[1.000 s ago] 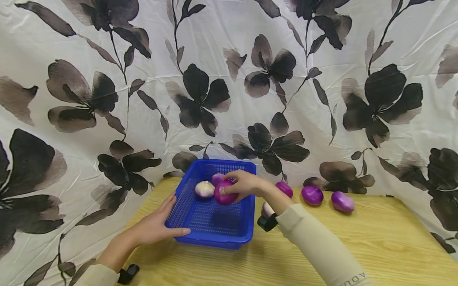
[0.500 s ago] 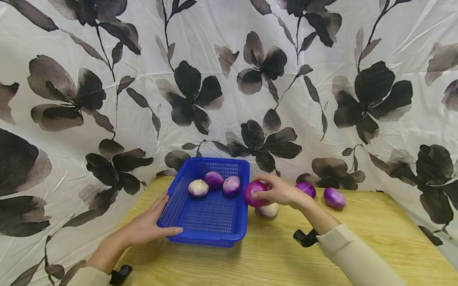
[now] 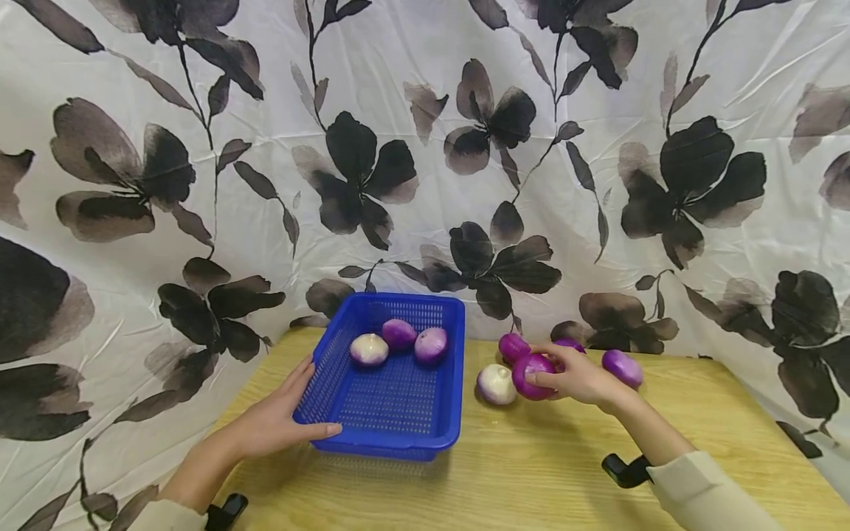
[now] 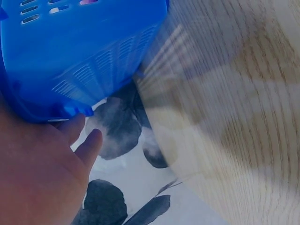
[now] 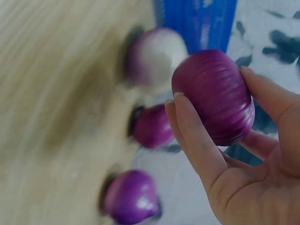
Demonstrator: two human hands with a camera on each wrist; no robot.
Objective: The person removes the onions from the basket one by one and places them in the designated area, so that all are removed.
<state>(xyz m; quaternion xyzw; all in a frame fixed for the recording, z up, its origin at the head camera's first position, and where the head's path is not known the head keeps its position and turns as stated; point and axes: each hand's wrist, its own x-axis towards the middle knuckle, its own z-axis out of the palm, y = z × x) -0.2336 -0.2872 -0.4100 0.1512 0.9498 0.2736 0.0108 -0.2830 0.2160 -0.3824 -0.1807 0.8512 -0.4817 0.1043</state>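
My right hand (image 3: 584, 380) holds a glossy red onion (image 5: 213, 96) between thumb and fingers, over the table to the right of the basket. Left of it sits a white-and-purple onion (image 3: 496, 385), and a small red onion (image 3: 513, 346) lies just behind. Another purple onion (image 3: 569, 344) is partly hidden by that hand. The blue plastic basket (image 3: 392, 445) has three onions inside: a pale one (image 3: 368, 349) and two purple ones (image 3: 431, 344) near its back. My left hand (image 3: 274, 426) rests on the basket's front left corner, fingers straight along its side wall, thumb across the front rim.
A further purple onion (image 3: 623, 368) lies on the right part of the wooden table (image 3: 531, 472). Behind the table hangs a white cloth (image 3: 398, 199) with dark flowers, close to the basket's back edge.
My right hand has carried the red onion out from over the basket to the right, above the other onions. My left hand has stayed at the basket's corner.
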